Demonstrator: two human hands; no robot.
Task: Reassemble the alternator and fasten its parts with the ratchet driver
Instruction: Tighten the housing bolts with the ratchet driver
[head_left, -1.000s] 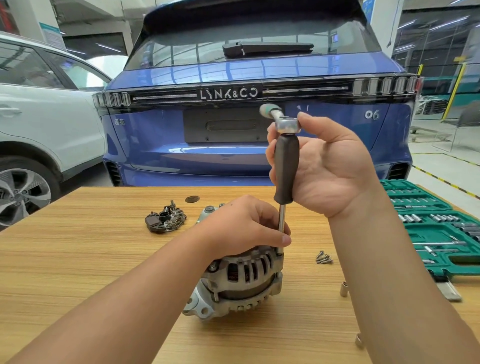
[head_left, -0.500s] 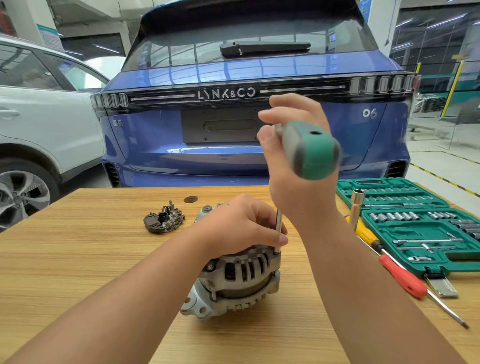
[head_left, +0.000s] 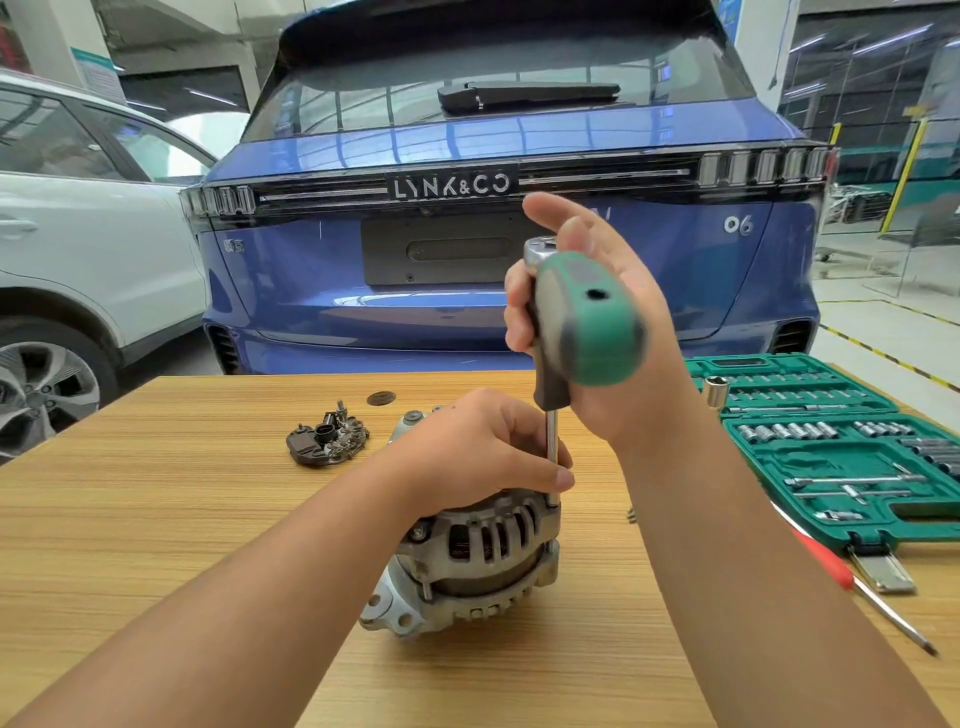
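Mid-desk, near front edge: alternator (head_left: 470, 561) under left hand (head_left: 483, 452), fingers pinching ratchet (head_left: 584, 322) shaft. Right hand (head_left: 613, 332) grips handle. Risk: tilted shaft slips off bolt, rounds head; alternator rocks.

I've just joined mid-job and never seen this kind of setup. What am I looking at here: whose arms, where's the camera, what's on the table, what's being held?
There is no robot: these are a person's two bare arms, filmed by one camera worn on the head, looking forward and down. The left hand rests on the alternator, which stands on the wooden table, its fingers beside the tool's shaft. The right hand grips the green-handled ratchet driver, whose shaft runs down to the alternator's edge. On the table lie a dark loose part, an open green socket case and a red screwdriver. A blue car is parked behind.
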